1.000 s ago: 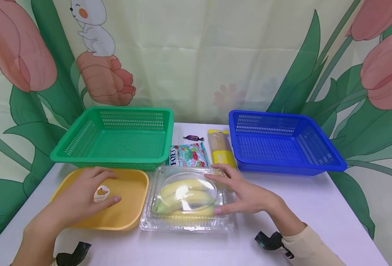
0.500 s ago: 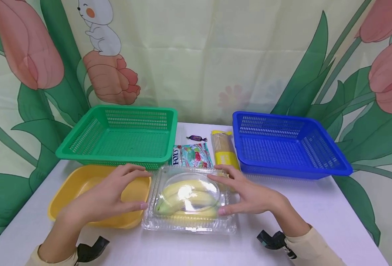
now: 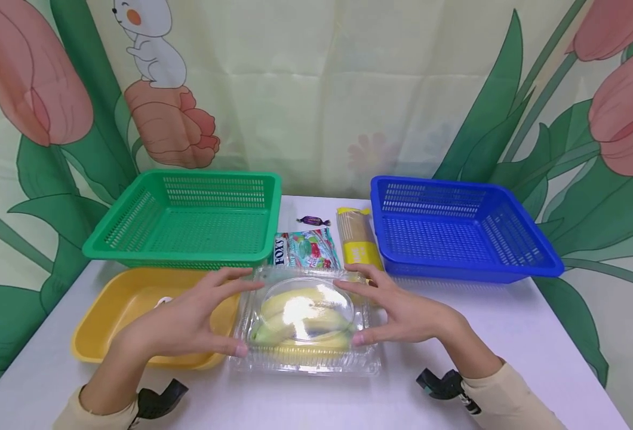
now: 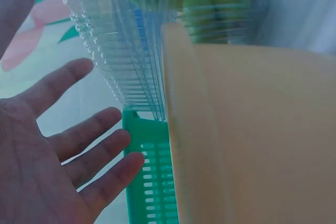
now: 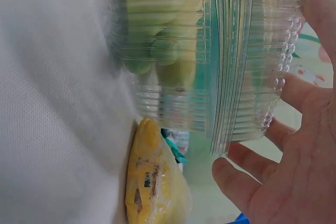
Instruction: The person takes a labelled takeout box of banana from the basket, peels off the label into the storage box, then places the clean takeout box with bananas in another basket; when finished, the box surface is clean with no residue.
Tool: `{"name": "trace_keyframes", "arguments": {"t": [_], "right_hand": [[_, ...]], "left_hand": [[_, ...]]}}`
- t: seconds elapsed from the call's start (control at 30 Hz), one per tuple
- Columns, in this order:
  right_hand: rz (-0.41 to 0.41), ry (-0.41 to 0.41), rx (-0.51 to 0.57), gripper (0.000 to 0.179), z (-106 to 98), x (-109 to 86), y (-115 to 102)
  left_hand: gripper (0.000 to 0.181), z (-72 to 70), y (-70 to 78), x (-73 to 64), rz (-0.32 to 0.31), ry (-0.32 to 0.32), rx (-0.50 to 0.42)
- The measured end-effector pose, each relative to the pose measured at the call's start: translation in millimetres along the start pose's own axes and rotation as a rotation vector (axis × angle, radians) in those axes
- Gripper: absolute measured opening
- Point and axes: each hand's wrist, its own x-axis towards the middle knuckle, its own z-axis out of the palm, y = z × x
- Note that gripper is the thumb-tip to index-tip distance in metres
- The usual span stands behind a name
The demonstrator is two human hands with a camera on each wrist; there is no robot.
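Observation:
A clear plastic clamshell box (image 3: 316,365) with a lid on top stands at the middle of the table. Yellow-green bananas (image 3: 279,325) show inside it. My right hand (image 3: 399,307) is at the box's right side, thumb at the front corner and fingers spread along the lid's edge; in the right wrist view its fingertips (image 5: 226,174) are right at the lid. Spread wide, my left hand (image 3: 187,316) hangs over the right part of a yellow tray (image 3: 98,316), fingertips by the box's left edge. In the left wrist view nothing lies in its palm.
A green basket (image 3: 214,230) stands at the back left, a blue basket (image 3: 429,239) at the back right. Between them lie a FOX'S candy bag (image 3: 308,248), a purple wrapped candy (image 3: 313,221) and a yellow-ended pack of noodles (image 3: 359,236).
My left hand has moved right from over the yellow tray to the left edge of the clamshell box. My right hand has stayed at the box's right side.

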Motion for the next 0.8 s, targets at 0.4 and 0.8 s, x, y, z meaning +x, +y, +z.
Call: {"name": "trace_keyframes", "arguments": {"t": [0.4,0.8], "right_hand": [[-0.003,0.010,0.010,0.085,1.5,-5.4,-2.2],[0.023,0.031,0.077,0.087,9.4,-13.8,4.3]], "left_hand": [[0.096,5.2,4.9,8.4,0.044,-0.134,-0.097],[0.100,14.3,6.0,11.6,0.044,-0.144,-0.072]]}}
